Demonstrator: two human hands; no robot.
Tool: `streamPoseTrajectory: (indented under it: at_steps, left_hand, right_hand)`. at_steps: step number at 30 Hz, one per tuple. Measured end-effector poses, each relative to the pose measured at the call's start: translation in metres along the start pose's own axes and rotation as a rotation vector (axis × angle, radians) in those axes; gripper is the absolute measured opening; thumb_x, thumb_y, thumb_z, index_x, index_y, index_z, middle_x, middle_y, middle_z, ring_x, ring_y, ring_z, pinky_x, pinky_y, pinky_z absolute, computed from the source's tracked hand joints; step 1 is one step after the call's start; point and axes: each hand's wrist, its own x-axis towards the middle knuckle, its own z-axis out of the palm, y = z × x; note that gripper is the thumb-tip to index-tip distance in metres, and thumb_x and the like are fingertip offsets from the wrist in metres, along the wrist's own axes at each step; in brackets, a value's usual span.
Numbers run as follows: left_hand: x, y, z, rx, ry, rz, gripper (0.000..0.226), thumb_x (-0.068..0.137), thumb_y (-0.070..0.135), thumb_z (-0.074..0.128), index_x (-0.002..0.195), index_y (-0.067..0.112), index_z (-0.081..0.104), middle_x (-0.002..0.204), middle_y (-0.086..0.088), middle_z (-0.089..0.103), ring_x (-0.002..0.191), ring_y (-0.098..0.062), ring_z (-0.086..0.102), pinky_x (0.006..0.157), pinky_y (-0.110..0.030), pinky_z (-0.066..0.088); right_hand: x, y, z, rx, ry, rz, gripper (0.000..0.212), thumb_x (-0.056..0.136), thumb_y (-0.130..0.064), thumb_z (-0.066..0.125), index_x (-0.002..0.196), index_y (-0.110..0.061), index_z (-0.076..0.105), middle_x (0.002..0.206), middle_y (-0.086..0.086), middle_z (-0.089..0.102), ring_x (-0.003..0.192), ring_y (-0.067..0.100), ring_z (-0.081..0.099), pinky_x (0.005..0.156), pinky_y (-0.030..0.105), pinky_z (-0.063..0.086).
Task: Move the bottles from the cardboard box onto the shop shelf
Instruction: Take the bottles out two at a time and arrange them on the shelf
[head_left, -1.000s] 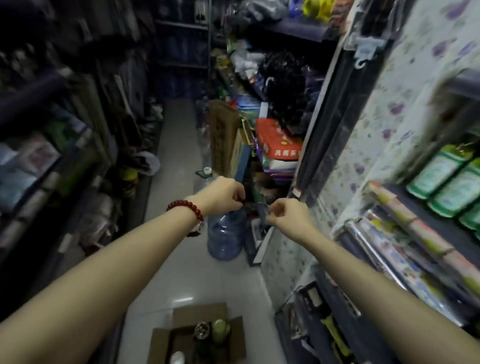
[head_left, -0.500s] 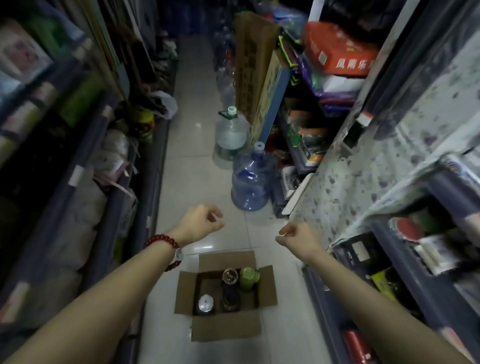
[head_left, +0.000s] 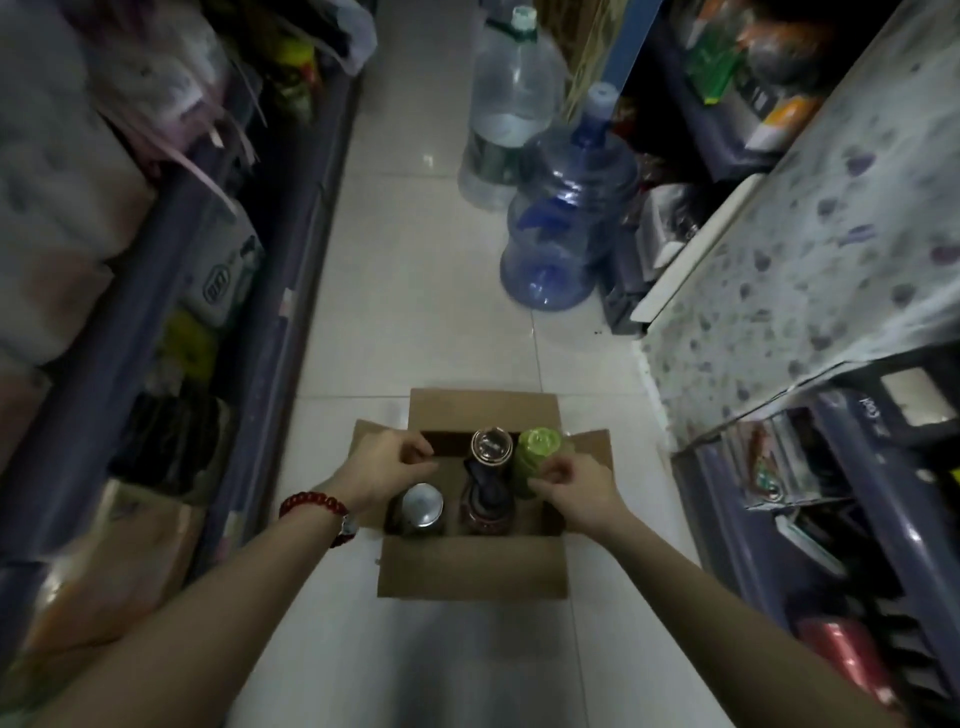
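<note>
A brown cardboard box (head_left: 470, 571) is showing a green-capped bottle (head_left: 539, 451), a silver-lidded one (head_left: 422, 506) and a dark one (head_left: 488, 470); a red bead bracelet (head_left: 311, 506) is circling a wrist, beside a blue water jug (head_left: 566, 218).
</note>
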Motion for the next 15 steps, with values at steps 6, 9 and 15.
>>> streamPoseTrajectory:
  at_steps: [6,9,15]
  left_hand:
    - [0.033,-0.066,0.070,-0.069,0.003,-0.044,0.043,0.086,0.035,0.066,0.126,0.022,0.056,0.110,0.006,0.057,0.103,-0.011,0.056,0.080,-0.020,0.040]
    - [0.043,-0.086,0.098,-0.169,0.048,-0.032,0.066,0.081,0.040,0.070,0.139,0.025,0.042,0.134,0.000,0.048,0.120,-0.017,0.049,0.094,-0.026,0.042]
    - [0.053,-0.120,0.141,-0.306,0.191,0.007,0.095,0.060,0.039,0.087,0.141,0.030,0.038,0.141,0.004,0.042,0.126,-0.014,0.043,0.103,-0.027,0.037]
  right_hand:
    - [0.048,0.049,0.086,0.031,0.013,-0.079,0.056,0.077,-0.037,0.076,0.124,-0.012,0.057,0.123,0.007,0.059,0.112,0.020,0.056,0.092,0.026,0.043]
    - [0.060,0.065,0.121,0.108,0.091,-0.103,0.078,0.069,-0.047,0.079,0.133,-0.014,0.048,0.131,0.007,0.051,0.123,0.023,0.048,0.103,0.036,0.042]
    - [0.074,0.080,0.170,0.220,0.247,-0.138,0.090,0.061,-0.046,0.085,0.135,-0.018,0.043,0.133,0.003,0.047,0.126,0.019,0.044,0.106,0.034,0.041]
